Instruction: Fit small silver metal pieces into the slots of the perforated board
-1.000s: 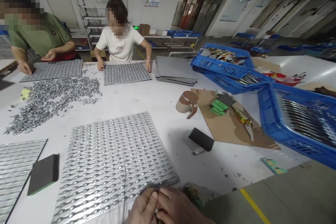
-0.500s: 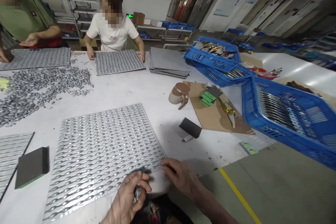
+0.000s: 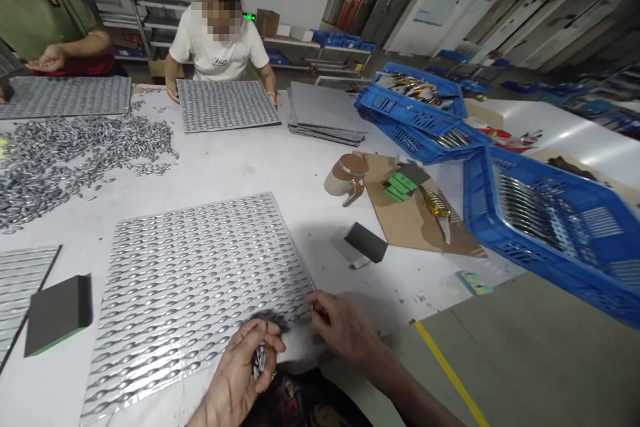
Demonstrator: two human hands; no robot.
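Observation:
In front of me lies a flat clear-edged sheet [image 3: 293, 244] covered with rows of small silver oval pieces. My left hand [image 3: 235, 370] is closed loosely around several loose silver pieces [image 3: 259, 359], just over the sheet's near edge. At the near right corner is my right hand [image 3: 345, 330], thumb and forefinger pinched together; what sits between them, if anything, is too small to make out. A big pile of the same silver pieces [image 3: 100, 147] spreads over the table at the left.
A dark block [image 3: 59, 315] stands left of the sheet, another dark block [image 3: 367, 242] to its right. Beyond are a brown mug [image 3: 353, 170], cardboard [image 3: 385, 217] and blue baskets [image 3: 480, 213]. Two co-workers sit opposite, one holding a studded sheet [image 3: 227, 107].
My right hand has shifted slightly up along the sheet's corner. My left hand has turned a little, showing more of its silver pieces. The view has tilted slightly downward.

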